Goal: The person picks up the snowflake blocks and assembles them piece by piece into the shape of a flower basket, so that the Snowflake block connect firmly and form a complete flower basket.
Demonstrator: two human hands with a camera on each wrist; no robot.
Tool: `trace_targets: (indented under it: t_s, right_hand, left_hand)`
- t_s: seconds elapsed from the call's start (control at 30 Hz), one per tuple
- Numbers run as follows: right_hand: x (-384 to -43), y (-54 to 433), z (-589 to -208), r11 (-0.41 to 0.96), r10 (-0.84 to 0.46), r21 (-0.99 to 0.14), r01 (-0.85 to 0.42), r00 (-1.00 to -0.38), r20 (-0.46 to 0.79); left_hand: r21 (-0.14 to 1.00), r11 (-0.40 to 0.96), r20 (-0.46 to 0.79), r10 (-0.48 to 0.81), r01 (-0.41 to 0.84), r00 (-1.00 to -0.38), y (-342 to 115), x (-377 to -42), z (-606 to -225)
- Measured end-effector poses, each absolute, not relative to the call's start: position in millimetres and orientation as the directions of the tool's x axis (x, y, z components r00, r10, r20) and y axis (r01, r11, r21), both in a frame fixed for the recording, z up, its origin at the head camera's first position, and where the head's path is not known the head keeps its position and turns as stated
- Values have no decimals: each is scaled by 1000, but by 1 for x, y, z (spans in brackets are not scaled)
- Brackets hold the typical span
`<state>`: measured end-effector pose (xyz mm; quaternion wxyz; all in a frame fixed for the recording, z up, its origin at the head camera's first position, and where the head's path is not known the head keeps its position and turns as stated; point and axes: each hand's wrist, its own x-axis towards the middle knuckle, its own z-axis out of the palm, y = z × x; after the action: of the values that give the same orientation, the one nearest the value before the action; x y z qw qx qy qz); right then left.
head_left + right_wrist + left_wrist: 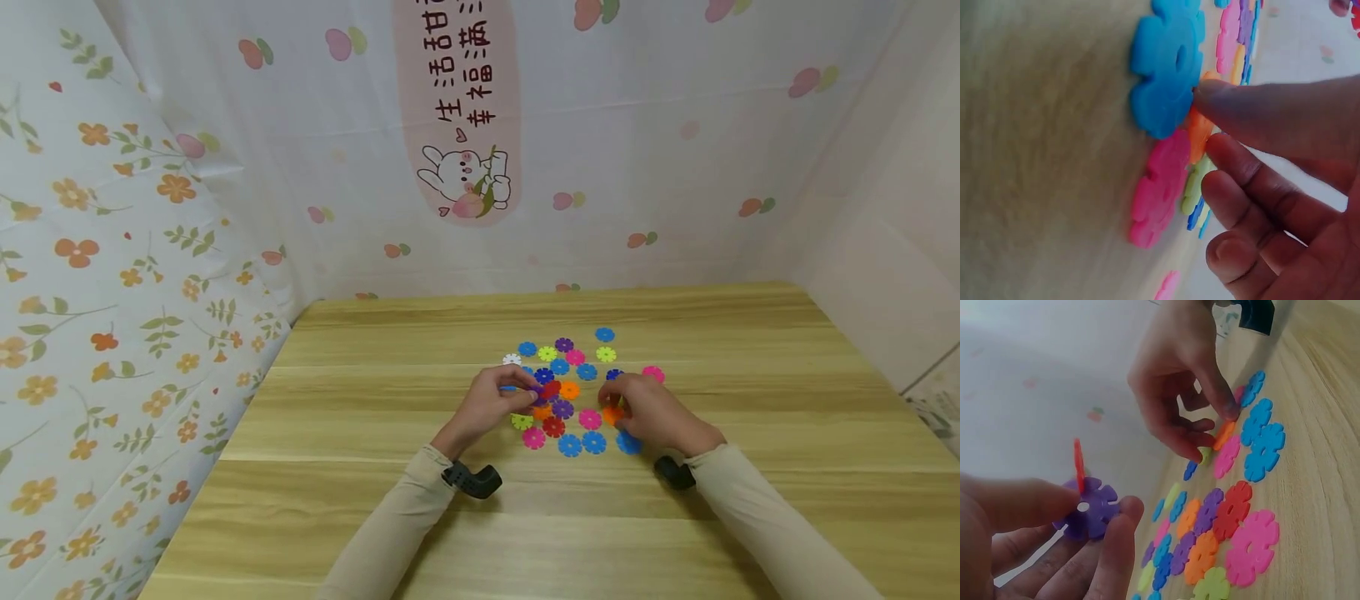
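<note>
My left hand (489, 406) pinches a purple flower-shaped notched disc (1102, 515) between thumb and fingers, raised over the table. A red disc (1079, 464) is joined to it, standing edge-on and crosswise in the left wrist view. My right hand (654, 410) is low over the right side of the scattered discs. Its thumb and index fingertip grip an orange disc (1199, 134) by opposite edges, while the other fingers curl loosely. Beside that orange disc lie a blue disc (1166, 69) and a pink disc (1161, 190).
Several more notched discs in blue, yellow-green, purple, pink, orange, red and white lie flat between and beyond the hands, such as a red disc (553, 427) and a white disc (512, 360). The wooden table (360, 433) meets a printed cloth (600, 167) at its back.
</note>
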<state>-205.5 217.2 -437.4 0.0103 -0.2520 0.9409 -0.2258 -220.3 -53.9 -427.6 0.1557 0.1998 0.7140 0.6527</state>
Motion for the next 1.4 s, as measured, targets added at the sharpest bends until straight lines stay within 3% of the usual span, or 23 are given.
trace_targets:
  t_s: [0.17, 0.33, 0.63, 0.73, 1.07, 1.4]
  right_hand:
    - [-207, 218, -437, 774, -518, -352, -526, -846, 125]
    - [-209, 216, -436, 781, -512, -352, -516, -851, 113]
    - [-207, 216, -438, 756, -463, -489, -435, -884, 71]
    - [-207, 216, -440, 732, -453, -528, -430, -887, 95]
    - [-204, 198, -435, 574, -410, -673, -467, -875, 257]
    - [-203, 175, -432, 459, -342, -725, -514, -855, 390]
  left_hand:
    - [987, 97, 66, 470, 126, -880, -53, -220, -427]
    - [986, 101, 71, 466, 133, -882, -53, -220, -426]
    - [987, 87, 79, 474, 136, -877, -53, -205, -404]
    - [990, 84, 63, 455, 114, -888, -52, -209, -414]
    - [998, -53, 60, 461, 40, -885, -46, -217, -432]
    - [997, -80, 48, 450, 13, -892, -40, -219, -436]
